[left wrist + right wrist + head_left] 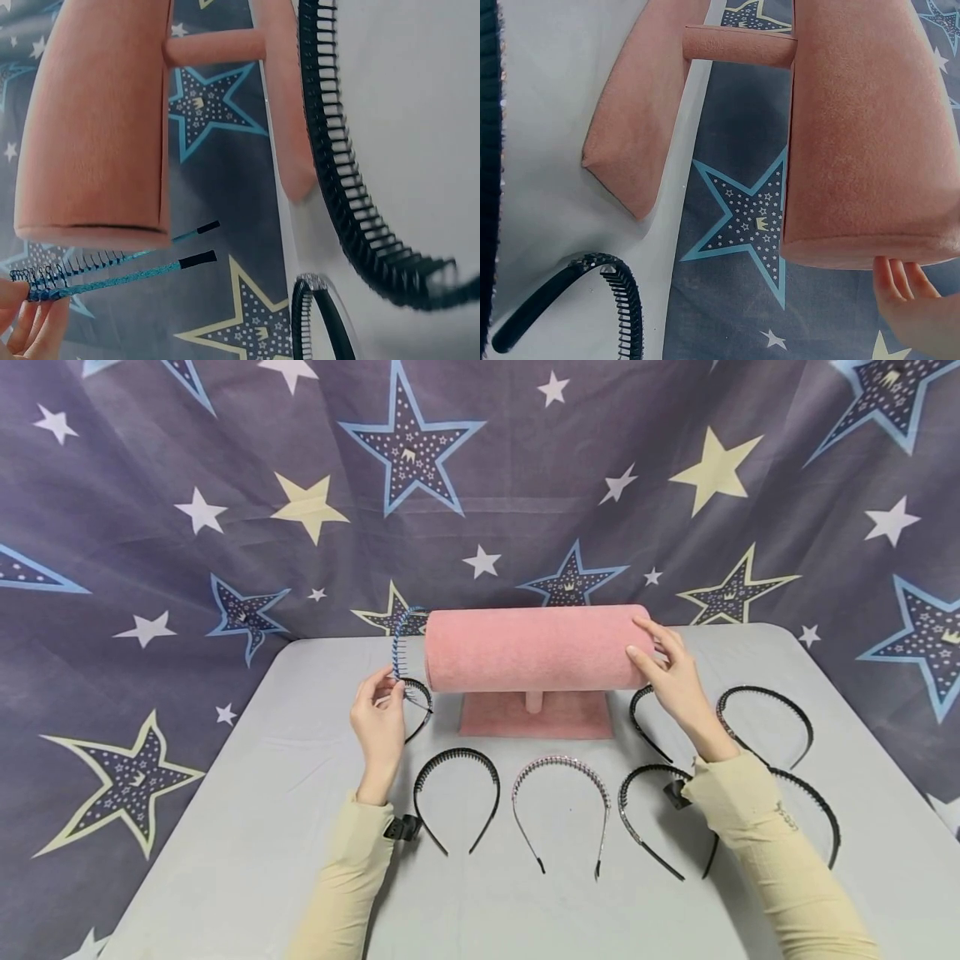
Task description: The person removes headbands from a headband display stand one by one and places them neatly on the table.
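My left hand [378,714] pinches a blue toothed headband [397,647] just beside the left end of a pink padded headband stand [532,647]. In the left wrist view, the headband's dark-tipped ends [199,259] show apart from the roll's end. At the roll's opposite end, my right hand [675,672] holds on, thumb on the front and fingers about the end. The right wrist view shows several fingers [904,277] touching the end edge. Behind the left hand lies a black headband [429,706], partly hidden.
In front of the stand lie a black headband [457,753], a silvery-pink headband [561,761] and a dark glittery headband [633,831]. More black headbands [806,727] lie about the right forearm, partly covered. A star-print cloth [480,460] hangs behind the grey table [247,827].
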`<state>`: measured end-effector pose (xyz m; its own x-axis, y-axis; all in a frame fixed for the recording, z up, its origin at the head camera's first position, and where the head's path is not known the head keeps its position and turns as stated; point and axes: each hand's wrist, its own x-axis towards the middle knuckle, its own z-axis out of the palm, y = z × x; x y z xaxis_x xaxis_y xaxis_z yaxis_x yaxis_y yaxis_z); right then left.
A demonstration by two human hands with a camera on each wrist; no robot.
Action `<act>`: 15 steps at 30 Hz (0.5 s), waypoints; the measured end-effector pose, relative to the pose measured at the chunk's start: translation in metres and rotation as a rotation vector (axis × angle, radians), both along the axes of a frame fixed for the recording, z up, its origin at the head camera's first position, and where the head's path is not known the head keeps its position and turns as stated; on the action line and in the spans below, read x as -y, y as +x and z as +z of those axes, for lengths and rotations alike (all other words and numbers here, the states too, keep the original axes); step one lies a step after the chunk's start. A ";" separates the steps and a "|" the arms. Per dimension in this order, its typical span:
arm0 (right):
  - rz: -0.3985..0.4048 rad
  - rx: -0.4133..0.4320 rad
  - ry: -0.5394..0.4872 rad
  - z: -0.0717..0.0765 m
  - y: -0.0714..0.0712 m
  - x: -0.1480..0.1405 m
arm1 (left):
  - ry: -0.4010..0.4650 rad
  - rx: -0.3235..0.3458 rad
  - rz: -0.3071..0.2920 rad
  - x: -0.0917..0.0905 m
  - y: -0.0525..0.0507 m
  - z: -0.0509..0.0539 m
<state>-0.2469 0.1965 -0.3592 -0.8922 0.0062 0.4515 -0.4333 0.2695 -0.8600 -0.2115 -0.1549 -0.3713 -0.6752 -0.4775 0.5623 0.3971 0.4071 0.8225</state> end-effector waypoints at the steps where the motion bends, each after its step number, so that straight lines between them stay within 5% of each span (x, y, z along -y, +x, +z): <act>1: -0.001 0.002 0.001 0.000 0.000 0.000 | 0.000 0.001 0.004 0.001 0.001 0.000; 10: 0.015 0.009 -0.028 0.016 0.012 0.008 | -0.021 0.020 0.048 0.018 0.005 0.000; 15: 0.006 0.005 -0.021 0.006 0.003 0.002 | -0.019 0.040 0.058 0.028 0.009 0.001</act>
